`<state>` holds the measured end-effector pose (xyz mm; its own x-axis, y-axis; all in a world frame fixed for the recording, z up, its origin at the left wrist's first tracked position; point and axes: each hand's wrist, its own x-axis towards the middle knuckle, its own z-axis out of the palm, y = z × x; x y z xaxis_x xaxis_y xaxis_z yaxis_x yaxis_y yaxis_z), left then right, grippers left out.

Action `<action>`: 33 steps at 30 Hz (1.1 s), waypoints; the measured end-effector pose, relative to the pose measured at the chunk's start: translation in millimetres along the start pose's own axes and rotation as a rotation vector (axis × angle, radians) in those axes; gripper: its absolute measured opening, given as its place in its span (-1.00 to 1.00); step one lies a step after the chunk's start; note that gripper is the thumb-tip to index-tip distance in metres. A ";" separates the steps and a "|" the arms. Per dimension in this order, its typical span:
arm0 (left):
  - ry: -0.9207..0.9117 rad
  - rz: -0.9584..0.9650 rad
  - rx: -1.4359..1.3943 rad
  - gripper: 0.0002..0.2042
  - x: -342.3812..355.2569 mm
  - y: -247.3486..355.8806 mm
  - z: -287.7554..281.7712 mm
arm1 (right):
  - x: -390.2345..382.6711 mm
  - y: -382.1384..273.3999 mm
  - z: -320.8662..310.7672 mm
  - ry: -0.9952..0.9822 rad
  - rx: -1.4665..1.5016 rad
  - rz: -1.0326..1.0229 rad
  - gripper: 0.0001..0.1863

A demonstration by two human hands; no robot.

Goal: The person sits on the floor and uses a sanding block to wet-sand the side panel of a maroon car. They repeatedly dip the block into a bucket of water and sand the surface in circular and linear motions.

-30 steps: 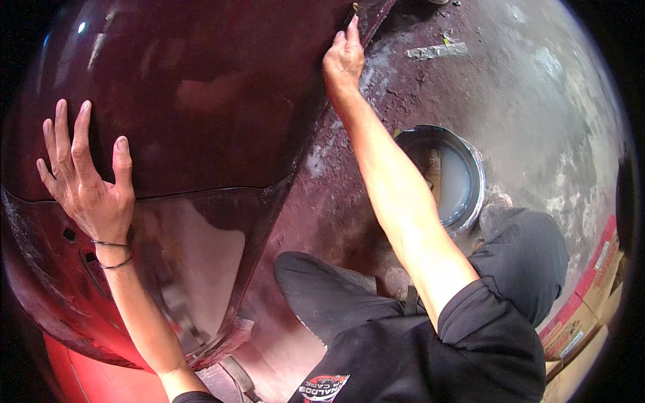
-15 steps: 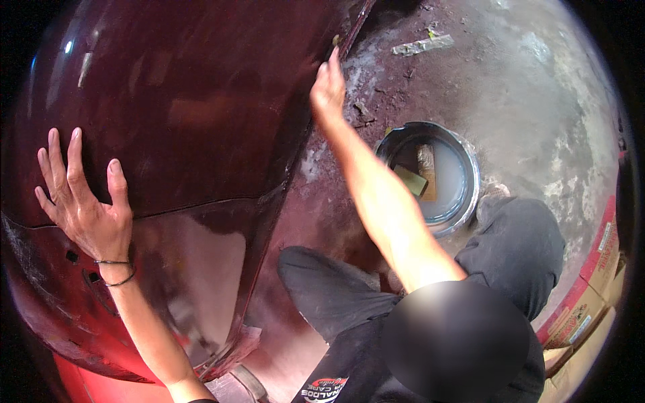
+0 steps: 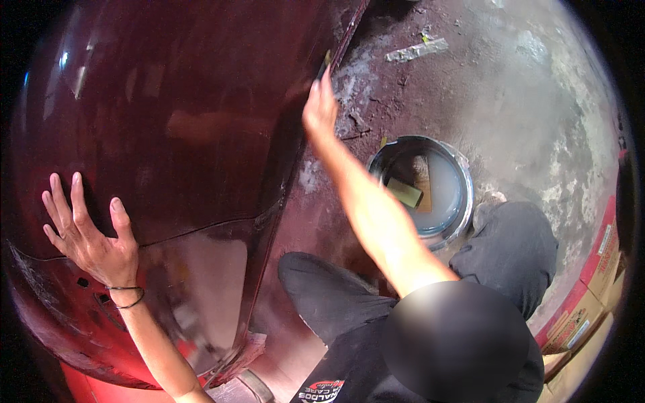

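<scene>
A glossy dark maroon car body panel [image 3: 201, 154] fills the left side, with a thin seam across its nearer part. My left hand [image 3: 94, 242], fingers spread, rests on the panel over this seam. At the panel's right edge, my right hand [image 3: 321, 111] is closed around a thin dark piece [image 3: 328, 59] with a yellowish tip. Most of that piece is hidden by the fingers, so its kind cannot be made out.
To my right on the stained floor [image 3: 517, 87] stands a round dark bucket [image 3: 468, 195] of cloudy water, holding a yellow-green block [image 3: 404, 193] and a brown flat piece [image 3: 423, 178]. A crumpled silvery strip [image 3: 416, 50] lies farther off. Cardboard boxes [image 3: 584, 302] line the right.
My right hand has come nearer along the panel's edge with the dark piece. My left hand sits slightly nearer on the panel. The whole view has shifted a little.
</scene>
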<state>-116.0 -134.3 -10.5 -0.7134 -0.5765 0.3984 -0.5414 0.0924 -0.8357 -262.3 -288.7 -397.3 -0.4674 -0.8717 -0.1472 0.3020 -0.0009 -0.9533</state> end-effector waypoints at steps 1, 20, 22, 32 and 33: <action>-0.008 0.010 0.017 -0.44 5.8 -2.0 -9.3 | -33.5 28.1 21.4 0.127 0.026 -0.235 -0.37; -0.076 0.003 0.037 -0.43 9.7 3.2 -14.5 | -100.4 35.4 10.3 -0.131 0.199 0.018 -0.34; -0.096 0.005 0.046 -0.44 9.4 2.0 -14.9 | -86.1 34.6 6.2 -0.161 0.123 0.027 -0.34; -0.200 -0.057 0.089 -0.43 4.2 -7.3 -32.8 | 63.1 -15.7 16.9 0.014 0.104 -0.351 -0.40; -0.182 -0.061 0.086 -0.42 7.1 -5.9 -33.2 | 24.0 -21.6 15.9 -0.019 0.166 -0.349 -0.39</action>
<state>-132.7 -112.0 9.8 -0.5841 -0.7166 0.3812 -0.5356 -0.0126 -0.8444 -266.8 -317.4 -376.1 -0.5510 -0.8137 0.1852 0.2583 -0.3773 -0.8893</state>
